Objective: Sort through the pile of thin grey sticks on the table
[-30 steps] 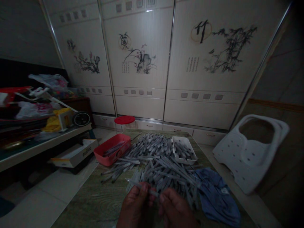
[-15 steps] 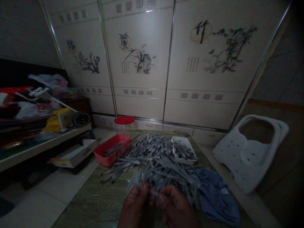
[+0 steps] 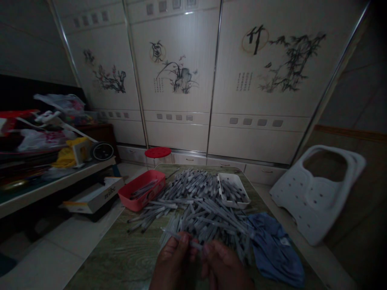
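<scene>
Near the table's front edge, my left hand (image 3: 174,255) pinches a slim translucent tube (image 3: 171,233) between thumb and fingers. One end of the tube points up and to the left. My right hand (image 3: 223,262) is closed on the tube's other end, and its fingertips hide that end. Just beyond both hands lies a large heap of similar translucent tubes (image 3: 208,215), several with dark ends. A red plastic basket (image 3: 137,204) at the heap's left holds some tubes. More lie in a white tray (image 3: 220,189) at the right.
A crumpled blue cloth (image 3: 276,251) lies on the right of the wood-patterned table (image 3: 121,257). Beyond the table stand a red stool (image 3: 157,152) and sliding cupboard doors (image 3: 178,100). A white plastic chair (image 3: 320,193) is at right; a cluttered bench (image 3: 60,177) at left.
The view has shifted slightly. Both hands keep hold of the same tube in nearly the same place; the right hand's fingers have moved a little.
</scene>
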### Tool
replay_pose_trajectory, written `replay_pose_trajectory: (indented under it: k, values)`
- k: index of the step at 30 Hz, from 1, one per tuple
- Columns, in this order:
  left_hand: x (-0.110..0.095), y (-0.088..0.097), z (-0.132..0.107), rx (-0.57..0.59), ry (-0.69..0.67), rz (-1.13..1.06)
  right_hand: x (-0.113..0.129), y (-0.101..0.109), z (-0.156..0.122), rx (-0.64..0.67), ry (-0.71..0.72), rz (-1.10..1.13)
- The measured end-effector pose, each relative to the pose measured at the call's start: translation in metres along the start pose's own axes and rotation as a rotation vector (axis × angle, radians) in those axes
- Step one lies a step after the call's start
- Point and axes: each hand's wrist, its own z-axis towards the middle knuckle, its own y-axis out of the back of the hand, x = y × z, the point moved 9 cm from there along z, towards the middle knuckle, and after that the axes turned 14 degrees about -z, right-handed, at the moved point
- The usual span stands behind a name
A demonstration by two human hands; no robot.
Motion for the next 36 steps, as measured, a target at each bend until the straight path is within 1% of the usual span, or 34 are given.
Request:
replay_pose_trajectory:
  k: [3,5,8,12,15,17,22,24,27,30,32,34,36]
  values:
    - [0.002,0.0,0.001,0.007,-0.002,-0.05,0.005,0.001,0.0,-0.007,0.021,0.076]
    - [0.003,-0.001,0.002,0.022,0.004,-0.052,0.002,0.001,0.0,-0.019,-0.021,0.109]
    - [0.002,0.002,0.003,0.013,-0.005,-0.007,-0.003,-0.002,0.0,0.008,-0.071,0.099]
    - [0.002,0.006,0.005,-0.003,-0.001,-0.01,-0.001,0.0,0.0,-0.002,-0.045,0.143]
    - [0.003,0.003,0.005,0.019,0.009,-0.017,0.0,0.001,0.0,-0.01,-0.047,0.185]
    - [0.003,-0.001,0.004,0.03,0.017,-0.023,0.001,-0.002,0.0,0.009,-0.05,0.221]
    - [-0.005,0.002,0.002,-0.044,-0.025,0.038,0.003,-0.001,-0.001,-0.007,-0.096,0.291]
    - [-0.009,0.002,0.002,-0.056,-0.04,0.053,0.004,0.001,-0.002,-0.004,-0.103,0.269]
    - [-0.016,0.0,0.0,-0.026,-0.068,0.109,0.003,0.001,-0.001,0.017,-0.079,0.216]
    - [-0.022,-0.002,-0.002,0.006,-0.08,0.205,-0.004,0.0,0.002,0.017,-0.076,0.212]
    - [-0.028,-0.003,-0.003,0.015,-0.102,0.273,-0.01,0.003,0.002,0.009,-0.102,0.196]
    - [-0.038,-0.002,-0.004,-0.014,-0.151,0.302,-0.012,0.012,0.002,-0.025,-0.125,0.12]
    - [-0.048,0.002,-0.003,-0.074,-0.181,0.274,-0.008,0.033,0.001,-0.104,-0.109,-0.021]
